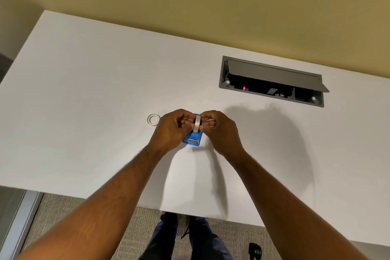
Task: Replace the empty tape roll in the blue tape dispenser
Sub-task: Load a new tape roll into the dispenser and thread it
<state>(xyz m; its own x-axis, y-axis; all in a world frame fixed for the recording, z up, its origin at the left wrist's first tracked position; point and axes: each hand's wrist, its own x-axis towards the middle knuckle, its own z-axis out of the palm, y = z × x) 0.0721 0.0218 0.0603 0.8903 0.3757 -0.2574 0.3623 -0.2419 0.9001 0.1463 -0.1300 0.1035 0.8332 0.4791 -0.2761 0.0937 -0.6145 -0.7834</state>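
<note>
The blue tape dispenser [192, 140] stands on the white table [84, 91], mostly hidden behind my hands. Just above it I hold a whitish tape roll [197, 123] on edge. My left hand [172, 130] pinches the roll from its left side and my right hand [219, 127] pinches it from the right. A small dark part shows at the roll's hub between my fingers. A thin clear ring [153, 120], looking like a bare roll core, lies flat on the table just left of my left hand.
A grey cable hatch [272, 81] with its lid raised is set into the table at the back right. The table's near edge runs below my forearms, with carpet and my legs beneath. A yellow wall stands behind the table.
</note>
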